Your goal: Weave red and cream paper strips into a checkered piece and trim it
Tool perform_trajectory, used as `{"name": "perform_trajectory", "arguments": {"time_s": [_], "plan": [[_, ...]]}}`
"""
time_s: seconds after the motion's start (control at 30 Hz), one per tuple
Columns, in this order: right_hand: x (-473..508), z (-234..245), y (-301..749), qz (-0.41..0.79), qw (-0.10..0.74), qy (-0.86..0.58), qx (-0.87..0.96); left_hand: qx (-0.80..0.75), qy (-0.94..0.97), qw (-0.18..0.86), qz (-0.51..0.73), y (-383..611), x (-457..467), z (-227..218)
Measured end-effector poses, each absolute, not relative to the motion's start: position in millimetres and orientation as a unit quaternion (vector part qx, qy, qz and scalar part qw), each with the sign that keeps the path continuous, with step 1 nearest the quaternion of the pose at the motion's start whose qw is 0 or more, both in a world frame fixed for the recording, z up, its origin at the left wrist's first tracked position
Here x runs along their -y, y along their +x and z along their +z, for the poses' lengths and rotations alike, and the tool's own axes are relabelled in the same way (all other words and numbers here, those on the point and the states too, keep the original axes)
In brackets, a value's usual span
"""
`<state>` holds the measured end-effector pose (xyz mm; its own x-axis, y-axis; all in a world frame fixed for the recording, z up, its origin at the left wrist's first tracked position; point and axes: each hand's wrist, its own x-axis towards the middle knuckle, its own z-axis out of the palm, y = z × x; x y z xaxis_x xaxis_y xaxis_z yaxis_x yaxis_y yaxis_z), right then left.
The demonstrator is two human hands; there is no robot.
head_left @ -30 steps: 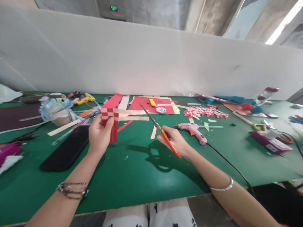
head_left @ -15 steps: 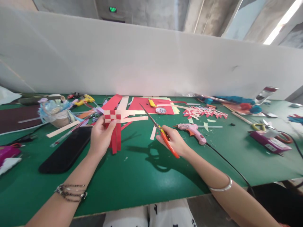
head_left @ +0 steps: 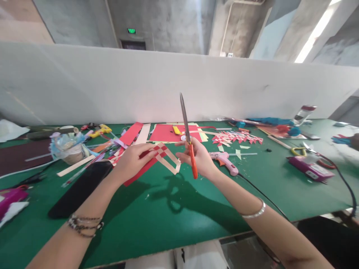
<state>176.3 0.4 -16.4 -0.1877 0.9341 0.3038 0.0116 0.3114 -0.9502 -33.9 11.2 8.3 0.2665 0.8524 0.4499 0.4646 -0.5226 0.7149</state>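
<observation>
Grey concrete wall (head_left: 174, 26) rises behind a white partition (head_left: 157, 86), and before it stands a green table (head_left: 146, 228). High beyond the left hand (head_left: 133, 160), a small green sign (head_left: 131, 31) is lit, but its characters are too blurred for reading. This hand is nearly closed: its thumb and fingers pinch a red-and-cream woven paper piece (head_left: 160, 151), which is between the two hands, above the table. Its cream strips (head_left: 166, 164) extend toward the right hand (head_left: 200, 158). That hand is partly curled around orange-handled scissors (head_left: 192, 162), blades pointing up; its fingertips are at the strip ends, and I cannot tell if they touch. Just right of it lies a pink glue gun (head_left: 228, 164). Farther right, a purple box (head_left: 311, 169) bears a white label (head_left: 312, 174), too small to read.
</observation>
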Motion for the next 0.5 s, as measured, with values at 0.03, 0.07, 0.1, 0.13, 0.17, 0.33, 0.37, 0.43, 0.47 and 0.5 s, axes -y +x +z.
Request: {"name": "perform_trajectory", "arguments": {"time_s": [0.03, 0.07, 0.1, 0.13, 0.17, 0.33, 0.37, 0.43, 0.47, 0.5], "plan": [[-1, -9, 172, 0.451, 0.513, -0.368, 0.63, -0.424, 0.765, 0.245, 0.418, -29, -11, 8], [-3, -3, 167, 0.452, 0.511, -0.363, 0.635, -0.419, 0.763, 0.263, 0.416, -25, -11, 6], [-5, 1, 162, 0.449, 0.508, -0.366, 0.638, -0.416, 0.76, 0.276, 0.416, -21, -11, 4], [-8, 4, 158, 0.445, 0.504, -0.373, 0.639, -0.416, 0.757, 0.285, 0.416, -18, -12, 2], [-11, 4, 154, 0.441, 0.501, -0.382, 0.639, -0.417, 0.754, 0.29, 0.416, -16, -12, -1], [-31, -8, 154, 0.454, 0.509, -0.397, 0.614, -0.437, 0.751, 0.292, 0.401, -24, -12, -14], [-35, -11, 158, 0.451, 0.516, -0.405, 0.605, -0.443, 0.746, 0.292, 0.402, -28, -12, -17], [-42, -12, 171, 0.435, 0.534, -0.424, 0.589, -0.461, 0.739, 0.288, 0.398, -40, -15, -25], [-44, -10, 178, 0.422, 0.544, -0.431, 0.583, -0.471, 0.737, 0.282, 0.395, -47, -18, -29], [-45, -8, 185, 0.41, 0.554, -0.434, 0.58, -0.478, 0.74, 0.277, 0.384, -53, -22, -34]]}}
